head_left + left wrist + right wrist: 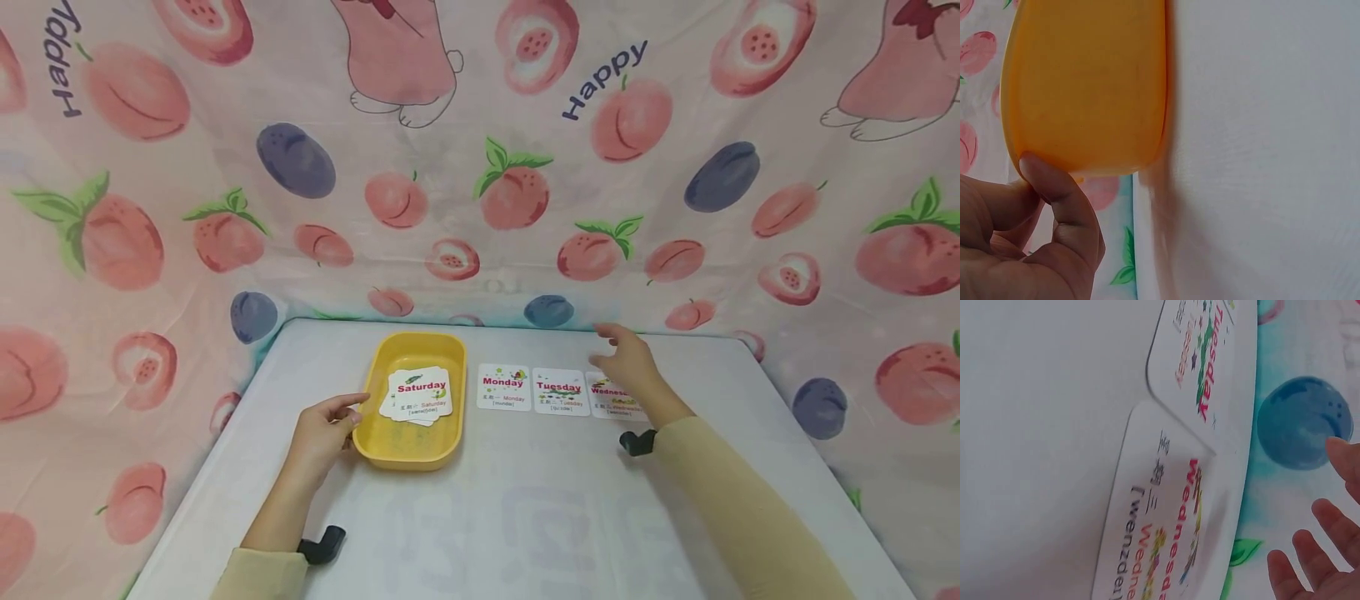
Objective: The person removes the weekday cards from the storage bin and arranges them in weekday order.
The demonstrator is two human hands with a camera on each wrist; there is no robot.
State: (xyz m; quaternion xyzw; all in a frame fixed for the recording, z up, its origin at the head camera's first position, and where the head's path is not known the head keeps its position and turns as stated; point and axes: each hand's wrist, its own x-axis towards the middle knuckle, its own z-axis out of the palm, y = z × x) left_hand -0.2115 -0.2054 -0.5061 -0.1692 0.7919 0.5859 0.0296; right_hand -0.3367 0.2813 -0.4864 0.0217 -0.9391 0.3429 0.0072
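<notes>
Creases, Curves and Rounded Corners

Behind everything hangs a creased fabric backdrop [450,150] printed with peaches; before me spreads a flat white tabletop [480,533]. On its left half stands a smooth yellow tray [408,457], an oblong with softly rounded corners. My left hand [318,433] pinches its rim at the near left side. My right hand [630,362] hovers, fingers apart and gently bent, partly hiding the squarish Wednesday card [611,406]. Just beside it lie the Tuesday card [561,393], then the Monday card [504,388]; inside the tray, an uneven card stack [418,396] shows Saturday uppermost.
</notes>
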